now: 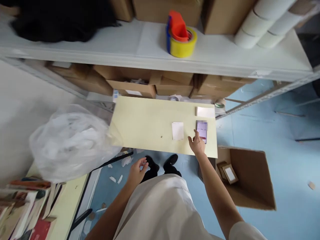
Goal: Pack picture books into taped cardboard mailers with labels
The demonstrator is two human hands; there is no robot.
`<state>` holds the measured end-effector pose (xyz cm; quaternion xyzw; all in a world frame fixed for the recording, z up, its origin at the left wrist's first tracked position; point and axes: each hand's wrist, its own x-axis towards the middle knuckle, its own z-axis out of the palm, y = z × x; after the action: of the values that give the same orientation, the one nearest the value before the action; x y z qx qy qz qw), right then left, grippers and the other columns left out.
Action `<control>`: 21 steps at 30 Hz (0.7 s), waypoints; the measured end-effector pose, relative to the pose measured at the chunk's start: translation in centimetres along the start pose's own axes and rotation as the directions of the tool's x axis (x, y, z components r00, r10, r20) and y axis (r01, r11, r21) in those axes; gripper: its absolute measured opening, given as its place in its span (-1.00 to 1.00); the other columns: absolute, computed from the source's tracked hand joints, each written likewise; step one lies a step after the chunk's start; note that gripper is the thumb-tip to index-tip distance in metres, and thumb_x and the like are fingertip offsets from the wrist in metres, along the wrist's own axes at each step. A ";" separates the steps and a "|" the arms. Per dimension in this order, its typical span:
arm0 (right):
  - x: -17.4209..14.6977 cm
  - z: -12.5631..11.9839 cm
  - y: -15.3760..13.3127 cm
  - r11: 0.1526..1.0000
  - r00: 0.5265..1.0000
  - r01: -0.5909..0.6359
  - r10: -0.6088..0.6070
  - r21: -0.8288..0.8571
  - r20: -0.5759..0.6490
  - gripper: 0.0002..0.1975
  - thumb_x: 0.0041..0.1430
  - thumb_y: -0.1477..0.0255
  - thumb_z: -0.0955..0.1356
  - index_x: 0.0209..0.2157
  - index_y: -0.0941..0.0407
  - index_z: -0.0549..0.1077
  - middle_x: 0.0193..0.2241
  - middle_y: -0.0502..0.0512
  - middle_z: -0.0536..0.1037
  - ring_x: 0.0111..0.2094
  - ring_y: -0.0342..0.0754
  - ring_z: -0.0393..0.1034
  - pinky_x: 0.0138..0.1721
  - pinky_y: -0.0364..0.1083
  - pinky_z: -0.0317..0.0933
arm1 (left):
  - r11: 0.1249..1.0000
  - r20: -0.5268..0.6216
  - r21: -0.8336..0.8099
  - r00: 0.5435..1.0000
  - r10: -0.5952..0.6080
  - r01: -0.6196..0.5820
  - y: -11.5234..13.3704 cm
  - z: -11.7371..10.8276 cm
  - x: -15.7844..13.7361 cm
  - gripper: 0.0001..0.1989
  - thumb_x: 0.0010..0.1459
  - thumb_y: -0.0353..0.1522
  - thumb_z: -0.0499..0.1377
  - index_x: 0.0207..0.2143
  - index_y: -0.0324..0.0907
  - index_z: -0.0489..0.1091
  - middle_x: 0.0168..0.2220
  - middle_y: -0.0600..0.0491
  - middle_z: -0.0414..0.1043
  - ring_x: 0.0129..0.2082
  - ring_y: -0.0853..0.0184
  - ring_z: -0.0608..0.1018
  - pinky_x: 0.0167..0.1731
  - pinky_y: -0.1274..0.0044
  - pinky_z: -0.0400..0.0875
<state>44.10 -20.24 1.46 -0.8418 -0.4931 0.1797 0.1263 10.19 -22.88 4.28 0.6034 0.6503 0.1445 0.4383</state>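
Observation:
My right hand (197, 144) is at the right end of a pale yellow table, thumb out to the side and index finger stretched toward the lower part of a phone (202, 128) with a lit screen. It grips nothing; whether the fingertip touches the screen I cannot tell. Left of the phone lies a small stack of white paper sheets (177, 131). Another white stack (205, 112) sits beyond the phone. My left hand (137, 171) hangs in the air in front of the table edge, its fingers loosely bent and apart, with nothing visible in it.
A shelf (150, 43) above the table bears a tape dispenser (181, 36) and white rolls (255, 23). Cardboard boxes (135, 87) stand beneath. An open carton (252, 176) holding small boxes is at right. A plastic bag (72, 143) bulges at left, near books (22, 206).

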 end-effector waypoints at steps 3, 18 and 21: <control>-0.8 -0.3 -5.4 0.980 0.979 0.190 -0.185 0.057 -0.084 -0.49 0.20 0.29 0.20 0.14 0.21 0.16 -0.49 0.07 0.48 -0.44 0.00 0.38 -0.45 -0.10 0.18 | 0.998 -0.087 -0.033 0.995 0.058 -0.061 -0.2 -3.1 0.5 -0.66 0.09 -0.18 0.09 -0.14 -0.16 0.39 -0.20 -0.08 0.53 -0.24 0.21 0.57 -0.20 0.37 0.46; -9.8 5.5 -33.6 0.536 0.493 0.811 -0.842 0.235 0.219 -0.50 0.19 0.29 0.18 0.15 0.13 0.18 -0.51 -0.04 0.46 -0.54 -0.07 0.37 -0.41 -0.06 0.27 | 0.935 -0.480 -0.353 0.862 -0.164 -0.019 -10.5 -17.6 -5.6 -0.67 0.12 -0.22 0.08 -0.11 -0.19 0.39 -0.18 -0.07 0.53 -0.25 0.25 0.56 -0.36 0.47 0.42; -10.6 7.0 -37.5 0.388 0.294 0.875 -0.901 0.290 0.318 -0.53 0.19 0.30 0.19 0.13 0.11 0.22 -0.48 -0.02 0.48 -0.49 -0.05 0.41 -0.36 -0.05 0.28 | 0.924 -0.548 -0.379 0.792 -0.270 0.052 -12.3 -18.5 -7.8 -0.67 0.11 -0.20 0.09 -0.13 -0.17 0.41 -0.16 -0.08 0.52 -0.24 0.21 0.56 -0.35 0.44 0.42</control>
<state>6.92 -11.19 11.60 -0.3613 -0.8835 0.2737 0.1184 -12.53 -26.50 9.19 0.3835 0.7683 0.3977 0.3233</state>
